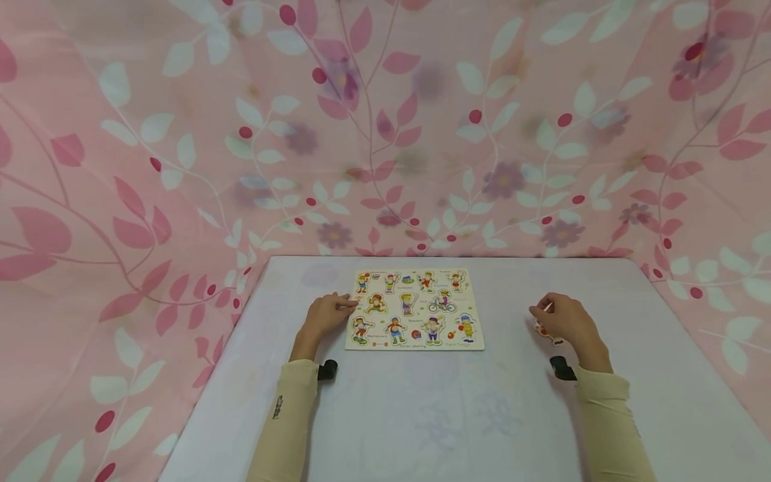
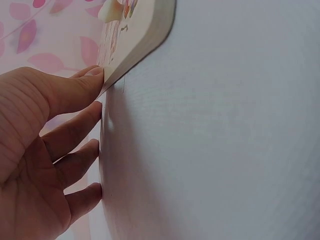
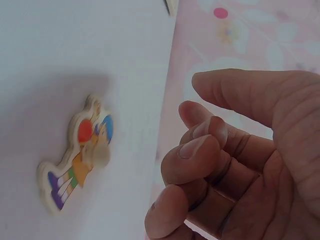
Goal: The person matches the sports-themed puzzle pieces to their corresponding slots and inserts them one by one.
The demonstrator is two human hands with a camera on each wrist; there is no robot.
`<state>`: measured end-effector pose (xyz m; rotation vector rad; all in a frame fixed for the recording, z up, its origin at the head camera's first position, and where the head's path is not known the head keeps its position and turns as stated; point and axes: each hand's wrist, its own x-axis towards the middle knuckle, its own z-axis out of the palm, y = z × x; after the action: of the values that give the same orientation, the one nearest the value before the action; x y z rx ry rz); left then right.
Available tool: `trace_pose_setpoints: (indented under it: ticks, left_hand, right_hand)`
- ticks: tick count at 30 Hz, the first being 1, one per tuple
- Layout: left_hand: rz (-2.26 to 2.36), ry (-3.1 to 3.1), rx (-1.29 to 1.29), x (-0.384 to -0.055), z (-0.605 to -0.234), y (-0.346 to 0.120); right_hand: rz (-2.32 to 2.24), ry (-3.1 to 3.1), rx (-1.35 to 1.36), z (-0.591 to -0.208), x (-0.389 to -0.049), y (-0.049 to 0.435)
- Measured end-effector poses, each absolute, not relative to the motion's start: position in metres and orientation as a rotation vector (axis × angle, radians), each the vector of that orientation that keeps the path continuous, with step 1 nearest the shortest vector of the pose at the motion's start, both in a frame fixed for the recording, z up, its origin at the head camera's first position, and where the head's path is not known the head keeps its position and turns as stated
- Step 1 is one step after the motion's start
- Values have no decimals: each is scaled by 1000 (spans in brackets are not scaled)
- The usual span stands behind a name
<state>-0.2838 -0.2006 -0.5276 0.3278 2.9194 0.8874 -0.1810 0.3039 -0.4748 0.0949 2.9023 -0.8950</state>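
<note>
A wooden puzzle board (image 1: 377, 320) printed with sporting children lies flat on the table. My left hand (image 1: 325, 314) is at its left side. In the left wrist view the thumb (image 2: 80, 95) touches the board's edge, and the other fingers extend to the tabletop. Off to the right, my right hand (image 1: 566, 321) hovers over a loose puzzle piece (image 3: 75, 175), a child figure with blue hair, a red round shape, purple shoes and a round knob. The right wrist view shows the piece apart from the loosely bent fingers (image 3: 192, 160), which hold nothing.
A pale cloth covers the table (image 1: 421, 402). Pink floral fabric (image 1: 385, 134) hangs behind it and along both sides. Each wrist carries a small black camera, one on the left wrist (image 1: 328, 369) and one on the right wrist (image 1: 563, 368).
</note>
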Motion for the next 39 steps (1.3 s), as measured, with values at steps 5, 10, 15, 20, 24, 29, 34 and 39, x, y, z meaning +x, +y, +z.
trace_pose_setpoints:
  ticks: [5,10,15,20,24,29,34,39]
  left_hand:
    - [877,2919,330,-283,-528,-201]
    - [870,2921,326,-282,-527,-200]
    - [854,2923,329,-282,-525,-201]
    - [841,2925,331,-282,-525,-201]
    - [857,2922,334,-282,-525,-200]
    - [867,2915,331,-283,-525,-199]
    - [872,2913,326,-283,-525,-199]
    - [885,2914,329,-283,-524,-200]
  right_hand:
    - [-913,2849,134,-477,-176,310]
    - [-915,2838,139,-480,-172,316]
    - [-902,2821,144,-487,-171,323]
    - [-897,2781,155,-492,-170,327]
    - [-889,2767,169,-493,-169,328]
    - [-890,2769,166,-492,-168,329]
    - [-886,2777,158,-493,-168,329]
    - [-875,2790,160,-493,-168,329]
